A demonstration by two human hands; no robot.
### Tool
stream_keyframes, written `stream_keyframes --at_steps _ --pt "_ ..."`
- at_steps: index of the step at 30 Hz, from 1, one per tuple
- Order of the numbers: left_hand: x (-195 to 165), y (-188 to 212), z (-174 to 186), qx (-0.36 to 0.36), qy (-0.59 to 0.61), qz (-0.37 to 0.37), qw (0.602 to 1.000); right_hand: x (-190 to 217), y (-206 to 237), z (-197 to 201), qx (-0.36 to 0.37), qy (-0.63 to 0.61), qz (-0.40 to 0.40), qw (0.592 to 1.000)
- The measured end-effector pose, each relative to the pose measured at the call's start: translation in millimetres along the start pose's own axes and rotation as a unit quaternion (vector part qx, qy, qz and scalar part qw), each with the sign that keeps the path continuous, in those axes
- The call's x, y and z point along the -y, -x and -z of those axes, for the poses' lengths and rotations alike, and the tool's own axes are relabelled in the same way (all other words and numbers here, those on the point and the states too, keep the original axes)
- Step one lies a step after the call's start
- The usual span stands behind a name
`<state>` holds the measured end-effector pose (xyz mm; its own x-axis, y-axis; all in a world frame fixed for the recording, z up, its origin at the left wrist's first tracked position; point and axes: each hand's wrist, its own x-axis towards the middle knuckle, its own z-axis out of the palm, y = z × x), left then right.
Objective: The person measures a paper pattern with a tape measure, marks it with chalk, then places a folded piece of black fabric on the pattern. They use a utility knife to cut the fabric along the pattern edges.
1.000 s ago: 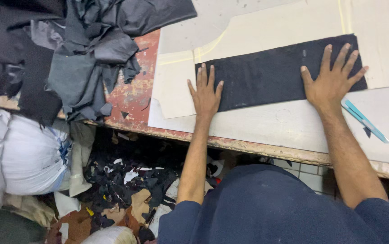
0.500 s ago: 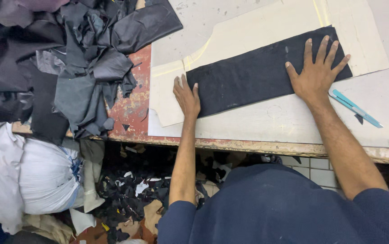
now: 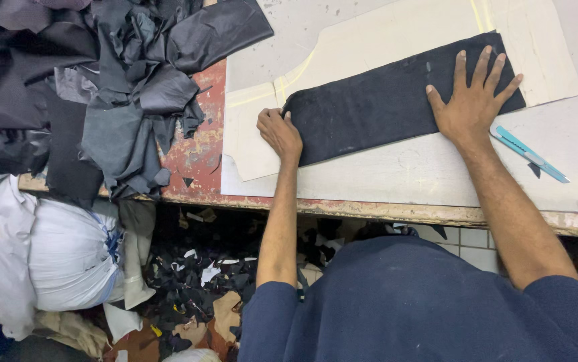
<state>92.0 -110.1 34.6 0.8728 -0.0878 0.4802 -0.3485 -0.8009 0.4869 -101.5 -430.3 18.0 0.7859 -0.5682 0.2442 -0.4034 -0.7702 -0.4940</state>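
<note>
Since a second ago the left hand (image 3: 279, 131) has curled up from lying flat and now pinches the left end of the dark strip (image 3: 383, 104), fingers closed on its edge. Right hand (image 3: 471, 100) hasn't changed much, it's spread wide open, palm down, pinning the right end of the strip.

Strip lies slanted across a cream pattern sheet (image 3: 396, 33) on the table (image 3: 570, 141), toward the far side. It looks mostly smoothed out and lined up on the sheet, so I'd say the laying-out part is about done, but no cutting has started as far as I can tell: the blue knife (image 3: 528, 154) sits untouched just right of the right wrist.

Big heap of dark scraps (image 3: 108, 87) on the far left of the table, white sacks (image 3: 47, 255) and offcuts on the floor below.
</note>
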Motion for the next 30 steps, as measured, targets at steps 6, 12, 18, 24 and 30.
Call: stream_keyframes --at_steps 6,12,18,24,30 --pt "-1.0 2.6 0.8 -0.009 0.005 -0.015 1.0 -0.5 0.5 0.1 -0.002 0.009 0.001 1.0" --pt "-7.0 3.4 -1.6 -0.053 -0.076 -0.06 0.994 3.8 0.7 3.0 -0.02 0.021 0.003 1.0" --pt "-33.8 8.1 -6.1 0.017 -0.154 -0.158 0.975 3.9 -3.0 4.3 -0.042 0.079 -0.005 0.996" --pt "-77.3 47.0 -19.7 0.197 -0.04 -0.162 0.966 3.3 -0.6 4.6 -0.044 0.093 -0.007 0.995" --pt "-63.1 41.4 -7.2 0.201 -0.099 -0.123 0.967 -2.8 -6.1 0.3 -0.036 0.09 -0.013 0.995"
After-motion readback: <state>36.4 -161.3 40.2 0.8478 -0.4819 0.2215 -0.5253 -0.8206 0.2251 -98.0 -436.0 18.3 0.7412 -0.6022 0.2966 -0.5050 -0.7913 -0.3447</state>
